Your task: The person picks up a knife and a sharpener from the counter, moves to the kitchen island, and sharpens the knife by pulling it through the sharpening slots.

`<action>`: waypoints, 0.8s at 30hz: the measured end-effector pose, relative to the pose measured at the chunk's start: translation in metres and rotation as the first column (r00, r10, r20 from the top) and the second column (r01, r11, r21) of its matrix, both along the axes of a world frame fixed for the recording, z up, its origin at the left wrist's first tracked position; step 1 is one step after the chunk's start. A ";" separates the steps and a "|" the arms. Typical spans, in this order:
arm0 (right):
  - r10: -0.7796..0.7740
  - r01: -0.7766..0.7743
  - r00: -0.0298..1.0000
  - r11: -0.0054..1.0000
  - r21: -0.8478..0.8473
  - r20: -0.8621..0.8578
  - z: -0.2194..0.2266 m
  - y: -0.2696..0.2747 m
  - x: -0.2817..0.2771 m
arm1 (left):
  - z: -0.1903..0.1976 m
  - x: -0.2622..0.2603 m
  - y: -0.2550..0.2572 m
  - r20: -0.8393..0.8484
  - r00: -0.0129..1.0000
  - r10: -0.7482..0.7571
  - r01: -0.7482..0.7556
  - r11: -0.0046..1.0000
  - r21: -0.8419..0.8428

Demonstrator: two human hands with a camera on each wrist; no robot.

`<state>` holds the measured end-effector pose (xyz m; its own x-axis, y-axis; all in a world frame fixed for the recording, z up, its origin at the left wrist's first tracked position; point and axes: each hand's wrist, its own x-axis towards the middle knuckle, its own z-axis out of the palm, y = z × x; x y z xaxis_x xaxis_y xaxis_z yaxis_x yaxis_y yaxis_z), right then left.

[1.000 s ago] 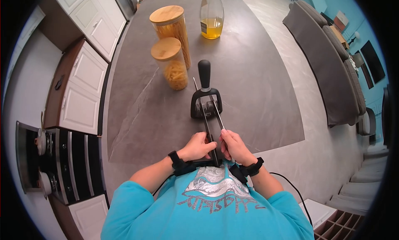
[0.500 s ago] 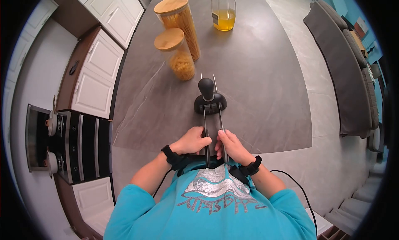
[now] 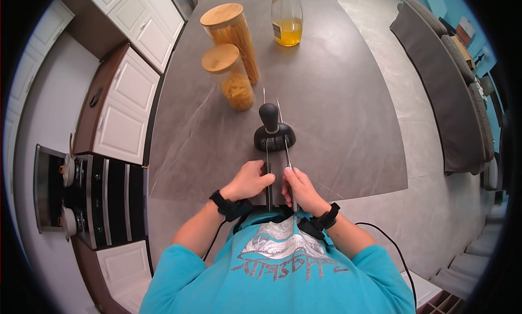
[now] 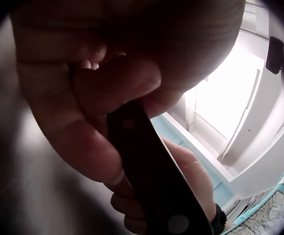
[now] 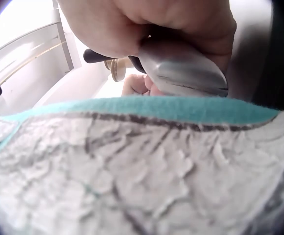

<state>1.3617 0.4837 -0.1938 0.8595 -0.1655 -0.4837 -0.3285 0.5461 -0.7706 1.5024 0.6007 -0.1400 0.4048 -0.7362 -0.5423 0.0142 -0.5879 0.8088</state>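
A long grey stone counter (image 3: 337, 112) runs down the kitchen, white cabinets (image 3: 122, 112) at its nine o'clock side. At the counter's near edge, a black knife sharpener (image 3: 274, 134) with a tall knob sits flat, two knives drawn through it side by side. The left hand (image 3: 249, 180) curls tight around the black-handled knife (image 4: 154, 181), thumb pressed on the riveted handle. The right hand (image 3: 300, 190) grips the steel-handled knife (image 5: 183, 71), fingers wrapped over it. At eleven o'clock from the sharpener stand two pasta jars (image 3: 231, 53) with wooden lids; at twelve o'clock, well apart, an oil bottle (image 3: 287, 20).
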 end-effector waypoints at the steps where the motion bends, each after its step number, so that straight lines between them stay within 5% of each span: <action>1: -0.003 0.003 1.000 1.000 -0.004 0.002 0.000 -0.001 0.000 | 0.003 -0.001 0.000 0.002 1.000 -0.003 0.003 1.000 -0.004; 3: -0.025 0.025 1.000 1.000 0.001 0.003 0.000 -0.003 0.000 | 0.010 -0.007 -0.001 -0.164 0.986 -0.001 -0.004 1.000 -0.029; 7: -0.035 0.035 0.999 0.999 0.000 0.012 0.004 -0.002 0.000 | 0.005 -0.014 -0.004 -0.218 0.974 -0.057 0.046 0.997 -0.057; 16: -0.048 0.049 0.999 0.998 -0.041 0.018 0.003 -0.002 -0.002 | -0.001 -0.016 0.017 -0.152 0.985 0.081 -0.081 0.997 0.009; 24: -0.041 0.042 0.999 0.996 -0.075 0.021 0.006 -0.007 0.002 | -0.010 -0.018 0.015 -0.181 0.982 0.058 -0.062 0.998 -0.018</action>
